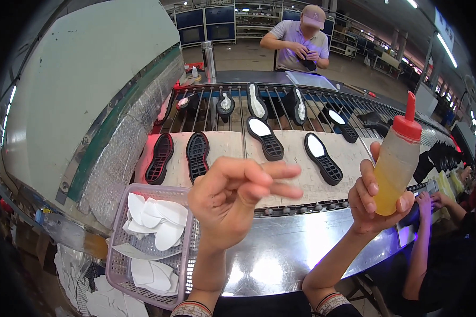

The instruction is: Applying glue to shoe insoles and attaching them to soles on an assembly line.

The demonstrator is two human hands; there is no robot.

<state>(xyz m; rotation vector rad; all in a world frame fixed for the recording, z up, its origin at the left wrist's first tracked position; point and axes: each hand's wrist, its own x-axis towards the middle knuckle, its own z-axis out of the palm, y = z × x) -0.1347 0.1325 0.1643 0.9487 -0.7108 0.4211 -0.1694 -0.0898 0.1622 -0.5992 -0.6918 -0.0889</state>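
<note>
My right hand (378, 193) is wrapped around a translucent squeeze bottle (391, 177), held nearly upright. It has a red nozzle cap and yellowish liquid inside. My left hand (230, 198) hovers over the near edge of the board with no object visible in it. Two of its fingers stretch out, blurred by motion, and the index bends close to the thumb. Beyond it lie black shoe soles: two bare ones (159, 158) (198, 154) on the left, and two with white heel pads (265, 138) (323, 157) further right.
A lilac plastic basket (187, 264) of white pads (156, 219) stands at left. Past the board (291, 185), black shoe parts (256, 100) rest on a roller conveyor (206, 113). A large pale machine housing (90, 68) borders the left. One person (301, 45) works opposite; another's hands (426, 203) are at right.
</note>
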